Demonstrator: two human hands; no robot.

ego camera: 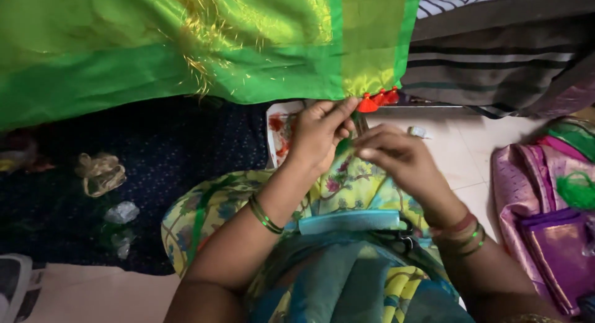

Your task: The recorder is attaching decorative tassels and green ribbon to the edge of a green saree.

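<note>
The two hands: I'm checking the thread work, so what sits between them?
In the head view, a thin green strand or fabric edge shows between the left hand and the right hand, below the orange tassels; which it is, I cannot tell.

The floor [462, 152] is of pale tiles. On it, at the left, lies a dark blue dotted cloth [186, 143], with a crumpled beige scrap [100, 173] and clear plastic bits [122, 212] on top. At the right, folded pink and purple fabrics [545, 224] lie on the tiles. A small white piece [418, 132] lies near the middle.
</note>
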